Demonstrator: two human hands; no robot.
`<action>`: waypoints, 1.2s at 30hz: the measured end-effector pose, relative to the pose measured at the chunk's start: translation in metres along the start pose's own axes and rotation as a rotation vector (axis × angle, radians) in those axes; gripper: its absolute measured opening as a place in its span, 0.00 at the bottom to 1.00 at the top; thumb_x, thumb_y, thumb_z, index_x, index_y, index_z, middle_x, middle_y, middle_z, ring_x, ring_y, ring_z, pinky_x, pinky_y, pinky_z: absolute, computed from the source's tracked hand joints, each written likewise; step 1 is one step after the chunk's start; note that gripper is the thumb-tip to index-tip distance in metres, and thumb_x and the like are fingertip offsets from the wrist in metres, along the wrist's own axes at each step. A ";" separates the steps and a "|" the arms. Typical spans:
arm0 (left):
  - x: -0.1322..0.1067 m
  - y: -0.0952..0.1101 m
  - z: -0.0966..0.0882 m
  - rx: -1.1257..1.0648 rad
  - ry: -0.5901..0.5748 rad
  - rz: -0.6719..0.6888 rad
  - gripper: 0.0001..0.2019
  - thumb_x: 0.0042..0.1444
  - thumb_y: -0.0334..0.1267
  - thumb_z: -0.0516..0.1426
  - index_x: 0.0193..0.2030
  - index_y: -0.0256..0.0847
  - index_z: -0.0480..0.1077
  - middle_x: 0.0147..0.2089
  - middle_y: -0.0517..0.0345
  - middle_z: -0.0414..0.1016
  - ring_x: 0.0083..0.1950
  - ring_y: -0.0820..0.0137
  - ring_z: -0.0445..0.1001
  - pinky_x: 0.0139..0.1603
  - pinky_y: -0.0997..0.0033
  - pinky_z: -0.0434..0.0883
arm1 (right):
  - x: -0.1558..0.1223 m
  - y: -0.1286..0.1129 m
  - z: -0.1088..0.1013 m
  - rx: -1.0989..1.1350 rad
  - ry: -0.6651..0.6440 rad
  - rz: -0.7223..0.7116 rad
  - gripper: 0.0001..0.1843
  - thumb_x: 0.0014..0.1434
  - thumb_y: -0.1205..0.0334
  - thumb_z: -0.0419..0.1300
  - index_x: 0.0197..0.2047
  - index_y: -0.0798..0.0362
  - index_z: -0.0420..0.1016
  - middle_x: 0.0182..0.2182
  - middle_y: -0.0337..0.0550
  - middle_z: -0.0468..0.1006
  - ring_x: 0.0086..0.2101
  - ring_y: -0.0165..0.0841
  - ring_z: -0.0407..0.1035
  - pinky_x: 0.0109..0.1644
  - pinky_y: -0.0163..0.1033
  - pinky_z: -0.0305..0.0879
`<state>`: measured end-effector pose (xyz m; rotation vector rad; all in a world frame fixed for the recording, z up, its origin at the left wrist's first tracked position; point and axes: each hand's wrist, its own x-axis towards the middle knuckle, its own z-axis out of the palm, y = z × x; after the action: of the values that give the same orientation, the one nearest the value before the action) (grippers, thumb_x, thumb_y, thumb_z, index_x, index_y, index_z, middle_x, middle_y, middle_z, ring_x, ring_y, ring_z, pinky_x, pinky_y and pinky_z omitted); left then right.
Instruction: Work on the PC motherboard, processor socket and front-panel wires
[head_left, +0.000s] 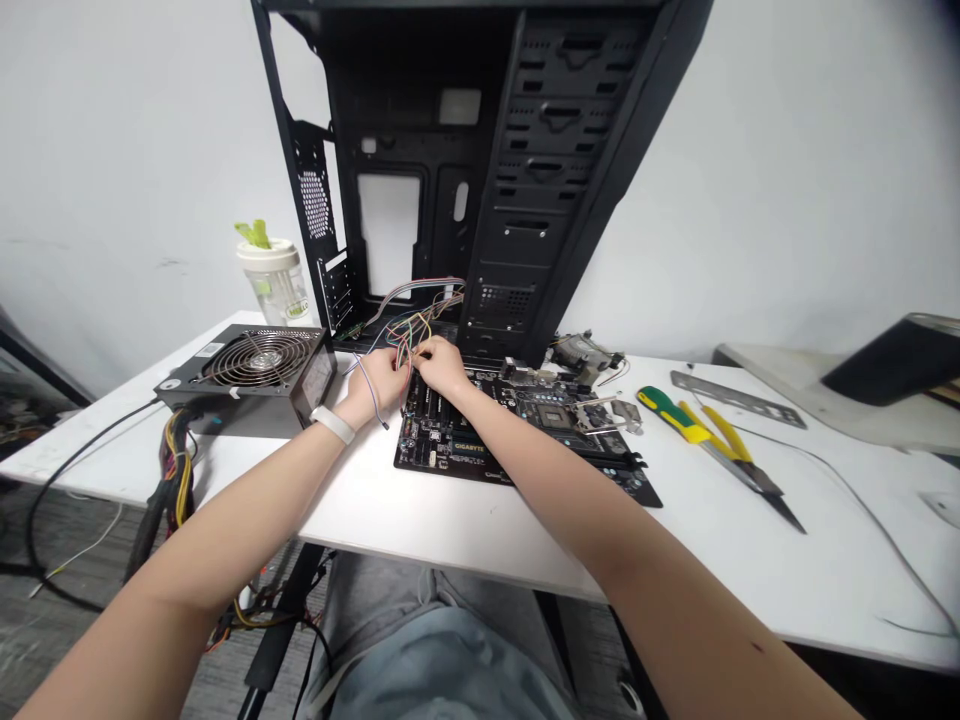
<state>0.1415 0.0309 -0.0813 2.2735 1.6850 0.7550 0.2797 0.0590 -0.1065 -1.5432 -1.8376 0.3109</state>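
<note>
Both my hands meet at a bundle of thin coloured wires [409, 325] that comes out of the black computer case [585, 250]. My left hand [379, 385], with a white band on its wrist, is closed around part of the bundle. A purple and white wire with a small black plug hangs across it. My right hand [442, 368] pinches the wires close beside it; its fingertips are partly hidden. Below the hands lies a black motherboard [469, 447] marked GIGABYTE, with its CPU socket [553, 414] showing.
To the left sits a power supply [262, 360] with its cable bundle [176, 465] hanging over the table edge, and a lidded cup [274, 280] behind it. Right of the board are a CPU cooler [585, 352], a screwdriver [671, 412], yellow-handled pliers [727, 440] and a metal plate [739, 398].
</note>
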 end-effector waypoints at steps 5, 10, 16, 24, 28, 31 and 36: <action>0.002 -0.002 0.002 0.008 -0.019 -0.006 0.15 0.61 0.45 0.51 0.38 0.37 0.75 0.36 0.50 0.78 0.36 0.66 0.74 0.35 0.70 0.64 | 0.001 0.000 0.002 0.040 -0.016 0.005 0.15 0.64 0.56 0.58 0.49 0.56 0.72 0.48 0.47 0.74 0.46 0.35 0.71 0.51 0.48 0.70; 0.004 -0.006 0.003 0.021 -0.069 -0.004 0.17 0.63 0.49 0.54 0.38 0.35 0.72 0.35 0.56 0.75 0.37 0.69 0.73 0.43 0.64 0.70 | 0.003 0.000 0.000 0.080 0.015 0.080 0.15 0.64 0.56 0.58 0.50 0.56 0.72 0.48 0.47 0.74 0.46 0.36 0.70 0.50 0.48 0.70; 0.002 -0.007 0.000 0.034 -0.124 0.020 0.16 0.63 0.48 0.55 0.39 0.35 0.72 0.37 0.56 0.75 0.37 0.70 0.74 0.43 0.63 0.72 | 0.006 0.000 -0.008 0.117 0.084 0.180 0.17 0.64 0.55 0.57 0.51 0.57 0.70 0.47 0.47 0.74 0.44 0.35 0.71 0.48 0.46 0.71; 0.002 -0.008 -0.009 0.051 -0.178 0.040 0.14 0.62 0.46 0.57 0.40 0.34 0.71 0.36 0.57 0.74 0.37 0.70 0.74 0.43 0.64 0.73 | 0.007 -0.004 -0.023 0.132 -0.088 0.118 0.15 0.64 0.56 0.58 0.50 0.56 0.71 0.46 0.46 0.74 0.43 0.34 0.71 0.48 0.46 0.71; 0.001 -0.007 -0.012 0.063 -0.195 0.019 0.13 0.62 0.45 0.57 0.41 0.34 0.71 0.36 0.57 0.74 0.37 0.70 0.74 0.43 0.64 0.73 | 0.003 -0.008 -0.022 0.158 -0.170 0.078 0.16 0.65 0.56 0.57 0.51 0.57 0.71 0.45 0.46 0.75 0.42 0.33 0.72 0.46 0.45 0.72; -0.001 -0.006 -0.013 0.076 -0.193 0.003 0.13 0.61 0.44 0.58 0.43 0.34 0.71 0.39 0.56 0.75 0.39 0.69 0.74 0.44 0.63 0.73 | 0.002 -0.011 -0.022 0.135 -0.199 0.054 0.16 0.64 0.56 0.57 0.51 0.57 0.71 0.46 0.46 0.75 0.43 0.34 0.72 0.47 0.45 0.72; -0.007 -0.004 -0.019 0.105 -0.192 0.001 0.12 0.60 0.39 0.57 0.47 0.35 0.72 0.42 0.53 0.77 0.41 0.67 0.76 0.46 0.64 0.72 | -0.003 -0.016 -0.038 0.011 -0.185 0.018 0.14 0.64 0.56 0.58 0.48 0.56 0.72 0.45 0.46 0.75 0.44 0.34 0.72 0.48 0.45 0.71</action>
<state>0.1271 0.0233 -0.0687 2.3308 1.6708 0.4415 0.2916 0.0424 -0.0708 -1.5687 -1.9600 0.4851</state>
